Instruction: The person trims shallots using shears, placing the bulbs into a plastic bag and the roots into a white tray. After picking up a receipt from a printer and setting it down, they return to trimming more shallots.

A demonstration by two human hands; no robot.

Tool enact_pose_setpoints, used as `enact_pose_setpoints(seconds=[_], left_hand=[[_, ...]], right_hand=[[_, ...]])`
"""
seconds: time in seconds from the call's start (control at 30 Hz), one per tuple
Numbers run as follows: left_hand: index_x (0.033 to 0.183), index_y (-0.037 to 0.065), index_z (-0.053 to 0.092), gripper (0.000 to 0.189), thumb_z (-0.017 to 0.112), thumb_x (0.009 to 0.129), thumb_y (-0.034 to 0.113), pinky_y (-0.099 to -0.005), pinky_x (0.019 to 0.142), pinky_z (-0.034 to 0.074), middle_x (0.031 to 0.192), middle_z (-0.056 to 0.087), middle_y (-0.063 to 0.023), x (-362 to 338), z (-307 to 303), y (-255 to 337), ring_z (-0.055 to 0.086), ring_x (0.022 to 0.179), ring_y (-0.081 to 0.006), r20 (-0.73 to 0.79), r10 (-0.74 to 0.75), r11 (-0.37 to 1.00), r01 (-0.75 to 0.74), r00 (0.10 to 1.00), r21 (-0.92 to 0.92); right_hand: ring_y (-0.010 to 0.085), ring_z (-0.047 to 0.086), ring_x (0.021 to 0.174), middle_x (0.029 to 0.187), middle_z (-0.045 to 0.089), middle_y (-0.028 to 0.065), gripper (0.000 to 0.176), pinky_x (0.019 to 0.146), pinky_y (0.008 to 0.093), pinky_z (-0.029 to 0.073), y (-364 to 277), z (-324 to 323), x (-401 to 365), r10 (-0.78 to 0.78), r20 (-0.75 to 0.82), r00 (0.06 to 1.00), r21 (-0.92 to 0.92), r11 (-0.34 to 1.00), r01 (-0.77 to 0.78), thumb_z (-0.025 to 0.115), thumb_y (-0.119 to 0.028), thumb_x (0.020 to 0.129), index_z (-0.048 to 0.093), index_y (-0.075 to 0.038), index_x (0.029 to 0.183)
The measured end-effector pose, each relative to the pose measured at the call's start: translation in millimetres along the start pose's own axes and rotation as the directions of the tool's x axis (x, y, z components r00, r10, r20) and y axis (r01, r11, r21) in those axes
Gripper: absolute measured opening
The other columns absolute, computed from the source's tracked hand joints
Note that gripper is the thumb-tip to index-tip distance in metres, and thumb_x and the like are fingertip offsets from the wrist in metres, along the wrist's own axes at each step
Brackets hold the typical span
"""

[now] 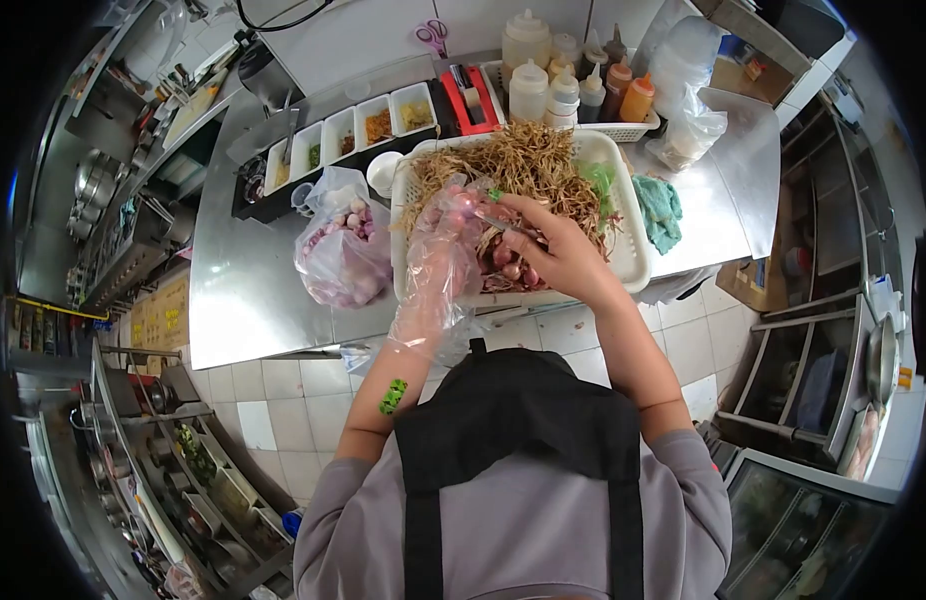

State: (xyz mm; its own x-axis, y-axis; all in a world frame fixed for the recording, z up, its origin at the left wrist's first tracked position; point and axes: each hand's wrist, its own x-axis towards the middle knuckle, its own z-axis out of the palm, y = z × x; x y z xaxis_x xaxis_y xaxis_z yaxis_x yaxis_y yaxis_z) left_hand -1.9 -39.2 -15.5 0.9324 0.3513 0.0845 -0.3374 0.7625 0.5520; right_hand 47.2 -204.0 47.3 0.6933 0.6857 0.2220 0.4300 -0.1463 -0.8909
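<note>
A clear plastic glove covers my left hand [451, 215], which is closed around a reddish shallot [465, 200] above the white basket [638, 268]. Close beside it, my right hand [561, 250] grips a small knife [495, 222], its blade pointing toward the shallot. Green tape wraps a fingertip of the right hand. Under my hands, loose red shallots [511, 268] and peeled skins lie at the basket's near side. Dry brown stalks [528, 152] heap up over the far side. Left of the basket, a clear plastic bag [333, 265] contains several pale purple peeled shallots.
A steel table [245, 305] carries everything. Behind the basket stand a red tape dispenser [471, 100] and a tray of squeeze bottles [528, 92]. White condiment tubs [340, 138] line the back left. A green cloth [659, 212] lies to the right, and pink scissors [432, 36] hang on the wall.
</note>
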Motion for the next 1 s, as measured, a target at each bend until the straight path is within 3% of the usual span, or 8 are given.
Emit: enact_pose_setpoints(seconds=[0.1,0.2,0.27,0.5,0.6,0.67,0.8,1.0], left_hand=[[0.119,0.001,0.048,0.04,0.064,0.082,0.008,-0.0285,0.083,0.051,0.112,0.056,-0.0119,0,-1,6,0.058,0.098,-0.0202,-0.059,-0.003,0.995,0.009,0.998,0.1],[0.106,0.001,0.056,0.029,0.065,0.079,0.001,-0.0269,0.078,0.053,0.096,0.062,-0.0101,-1,4,20,0.061,0.088,-0.0179,-0.104,-0.015,0.993,0.027,0.995,0.116],[0.108,0.001,0.056,0.032,0.066,0.078,0.002,-0.0262,0.077,0.053,0.097,0.062,-0.0102,-1,1,24,0.061,0.086,-0.0171,-0.083,-0.003,0.975,0.022,0.997,0.221],[0.108,-0.001,0.058,0.032,0.068,0.077,0.003,-0.0255,0.076,0.052,0.101,0.061,-0.0099,-5,-2,35,0.061,0.087,-0.0158,0.0,-0.035,0.913,0.032,0.999,0.407],[0.111,0.0,0.058,0.034,0.067,0.078,0.003,-0.0261,0.079,0.051,0.103,0.061,-0.0099,-6,-2,36,0.06,0.09,-0.016,-0.022,-0.087,0.876,0.088,0.996,0.474],[0.117,0.003,0.055,0.039,0.065,0.079,0.001,-0.0275,0.082,0.05,0.108,0.059,-0.0113,-4,-3,36,0.059,0.095,-0.0166,0.112,-0.045,0.827,-0.026,0.993,0.562],[0.123,0.005,0.052,0.045,0.062,0.079,-0.003,-0.0292,0.084,0.049,0.114,0.057,-0.0125,-4,6,32,0.057,0.098,-0.0172,0.184,0.031,0.915,-0.102,0.982,0.39],[0.126,0.005,0.047,0.05,0.06,0.079,-0.005,-0.0313,0.086,0.049,0.116,0.056,-0.0154,-4,20,21,0.057,0.098,-0.0194,0.11,0.029,0.948,-0.062,0.994,0.312]], right_hand=[[0.0159,0.061,0.074,0.09,0.063,0.0124,0.037,0.072,0.0292,0.046,-2,12,4,-0.074,-0.029,0.997,0.004,0.997,0.074,0.057,-0.009,0.086,0.048,-0.004,0.122],[0.0204,0.062,0.072,0.091,0.063,0.0143,0.034,0.072,0.0301,0.047,-3,21,8,-0.108,-0.055,0.993,-0.048,0.993,0.106,0.056,-0.008,0.086,0.051,-0.004,0.119],[0.0357,0.06,0.089,0.099,0.062,0.0176,0.031,0.076,0.0381,0.048,-6,26,9,-0.113,-0.096,0.989,-0.115,0.988,0.102,0.058,-0.014,0.084,0.056,-0.009,0.115],[0.0376,0.058,0.084,0.096,0.062,0.0189,0.027,0.072,0.0407,0.047,-4,45,4,-0.066,-0.177,0.982,-0.14,0.989,0.041,0.057,-0.011,0.084,0.058,-0.009,0.111],[0.0192,0.06,0.073,0.091,0.063,0.0115,0.028,0.069,0.0281,0.046,7,48,3,-0.189,-0.239,0.953,-0.172,0.974,0.15,0.056,-0.006,0.086,0.056,-0.003,0.114],[0.0095,0.055,0.072,0.088,0.062,0.0041,0.027,0.066,0.0237,0.045,5,44,2,0.089,-0.158,0.983,0.168,0.984,-0.062,0.055,-0.011,0.089,0.056,-0.003,0.115],[0.0046,0.051,0.07,0.083,0.058,-0.0003,0.028,0.062,0.0208,0.044,10,33,5,0.048,-0.113,0.992,0.211,0.977,-0.023,0.054,-0.014,0.091,0.054,-0.003,0.117],[0.0024,0.047,0.058,0.075,0.056,-0.0008,0.032,0.047,0.0184,0.038,3,9,6,0.268,0.112,0.957,0.509,0.812,-0.287,0.053,-0.017,0.092,0.051,-0.004,0.121]])
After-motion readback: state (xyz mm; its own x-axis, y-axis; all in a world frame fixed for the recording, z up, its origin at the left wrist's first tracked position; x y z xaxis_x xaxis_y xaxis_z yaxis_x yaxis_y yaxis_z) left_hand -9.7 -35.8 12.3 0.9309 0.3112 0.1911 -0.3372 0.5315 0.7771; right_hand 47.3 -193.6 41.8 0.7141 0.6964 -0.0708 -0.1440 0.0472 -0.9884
